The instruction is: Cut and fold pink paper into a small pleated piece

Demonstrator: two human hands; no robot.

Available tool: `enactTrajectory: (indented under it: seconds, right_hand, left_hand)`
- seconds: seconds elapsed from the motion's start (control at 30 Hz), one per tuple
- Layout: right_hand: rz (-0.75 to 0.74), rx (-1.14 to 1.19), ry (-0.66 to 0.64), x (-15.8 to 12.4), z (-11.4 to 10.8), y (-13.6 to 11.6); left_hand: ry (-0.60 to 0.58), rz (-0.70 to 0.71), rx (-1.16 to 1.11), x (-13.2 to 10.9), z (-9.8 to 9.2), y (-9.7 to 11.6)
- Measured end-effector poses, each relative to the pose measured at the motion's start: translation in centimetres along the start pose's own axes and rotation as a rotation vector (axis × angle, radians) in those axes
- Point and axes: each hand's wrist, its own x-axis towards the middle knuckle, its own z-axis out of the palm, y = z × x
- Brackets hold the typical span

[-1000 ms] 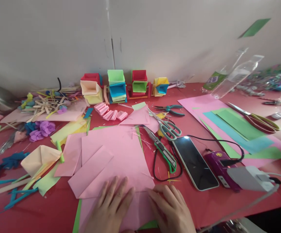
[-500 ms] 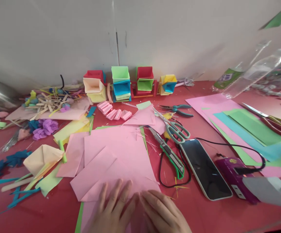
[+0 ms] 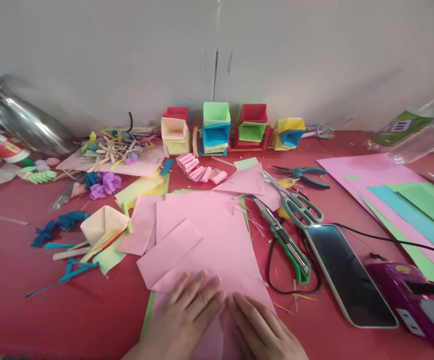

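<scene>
Pink paper sheets (image 3: 209,225) lie stacked at the centre of the red table. My left hand (image 3: 188,315) rests flat on the pink paper near the bottom edge, its fingers slightly apart. Just right of it, my right hand (image 3: 264,327) presses on the same paper, fingers stretched out side by side. Between the two hands a pink sheet shows a faint crease; its lower part runs out of view. A folded pink piece (image 3: 169,252) lies beyond my left hand. Right of the stack is a green box cutter (image 3: 288,245).
Scissors (image 3: 301,207), a phone (image 3: 352,275) and a purple glue gun (image 3: 412,300) lie to the right. Folded paper boxes (image 3: 217,127) stand by the wall. Paper flowers (image 3: 106,185) and scraps cover the left, with a metal flask (image 3: 32,120) behind.
The view has turned left, so things sit further right and the flask shows more fully. Both hands stay on the pink paper, and the fingers of my left hand have drawn closer together.
</scene>
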Motion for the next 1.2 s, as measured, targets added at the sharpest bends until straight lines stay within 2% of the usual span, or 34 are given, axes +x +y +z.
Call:
enactTrajectory:
  seconds: [0.1,0.23,0.43,0.57,0.67,0.73,0.83,0.97,1.07,1.13,1.2]
  right_hand:
    - [-0.008,-0.028,-0.011,0.2,-0.1,-0.3]
    - [0.033,0.004,-0.035,0.5,-0.5,-0.6]
    - [0.093,0.021,-0.094,0.9,-1.0,-0.9]
    - [0.123,0.010,-0.084,3.0,-0.2,-3.3]
    - [-0.016,0.118,-0.126,4.9,1.2,-5.9]
    - [-0.042,0.175,-0.179,5.2,2.0,-6.8]
    - [-0.006,0.187,-0.195,4.0,1.8,-5.8]
    - [0.038,0.073,-0.231,0.9,0.1,-2.8]
    - [0.068,0.008,-0.194,-0.7,-0.8,-1.3]
    - [0.150,0.002,-0.148,-0.6,-1.3,-0.8]
    - [0.273,0.011,-0.094,0.8,-2.0,-0.5]
  left_hand:
    - [-0.045,0.031,-0.086,-1.3,-0.4,-1.5]
    - [-0.035,0.049,-0.163,-3.5,-1.1,-3.2]
    - [0.050,-0.135,-0.114,-6.6,-1.1,-3.0]
    - [0.033,-0.188,-0.101,-7.2,-0.6,-2.3]
    - [0.027,-0.193,-0.096,-7.2,-0.3,-2.2]
    - [0.018,-0.200,-0.103,-7.2,-0.2,-2.2]
    - [0.013,-0.213,-0.125,-7.1,-0.4,-2.3]
    - [0.008,-0.245,-0.156,-7.0,-0.7,-2.2]
    - [0.004,-0.261,-0.171,-7.2,-0.5,-2.0]
    - [0.031,-0.276,-0.181,-7.5,-0.2,-1.9]
    - [0.117,-0.335,-0.177,-7.7,0.3,-1.7]
